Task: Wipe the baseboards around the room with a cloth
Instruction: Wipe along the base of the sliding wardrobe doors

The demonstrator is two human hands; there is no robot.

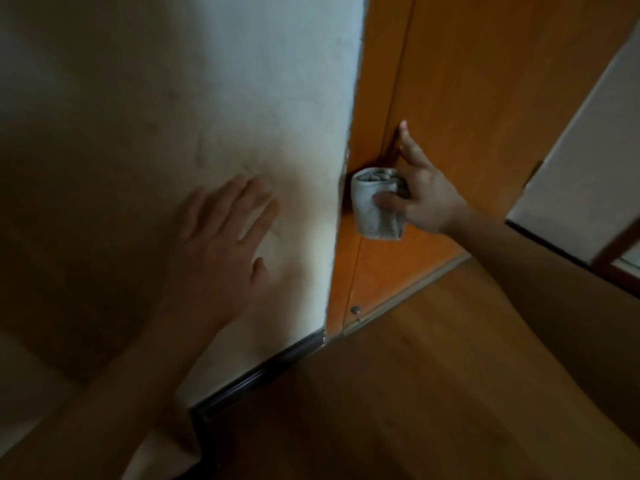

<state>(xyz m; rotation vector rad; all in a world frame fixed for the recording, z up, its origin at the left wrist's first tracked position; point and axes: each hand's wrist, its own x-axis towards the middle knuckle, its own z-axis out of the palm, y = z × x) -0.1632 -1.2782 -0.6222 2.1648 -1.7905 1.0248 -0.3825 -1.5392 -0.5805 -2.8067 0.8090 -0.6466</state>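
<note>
L forearm [104,410] came in nearest the lens from 7 o'clock, R forearm [554,289] from 4 o'clock. L hand [221,244] lay flat on the white wall [173,81] just left of centre, toward 9 o'clock, fingers straight and spread, holding nothing. R hand [422,195], toward 2 o'clock of centre, gripped a folded grey cloth [375,209]: thumb clamped across its front, forefinger stretched up and touching the orange wood door [485,81]. Cloth sat against the wood just beside the wall's corner edge, well above floor level and apart from the baseboard [263,372]. That baseboard, dark and narrow, ran along the wall's foot from 7 o'clock up to the corner near 6 o'clock of centre. A pale threshold strip [408,296] ran under the door toward 3 o'clock, w/ a small dark knob [355,310] just above it, poss. a stop, too blurred to tell. Wood floor [433,393] filled 5 o'clock. A white panel [588,150] stood at 3 o'clock.
</note>
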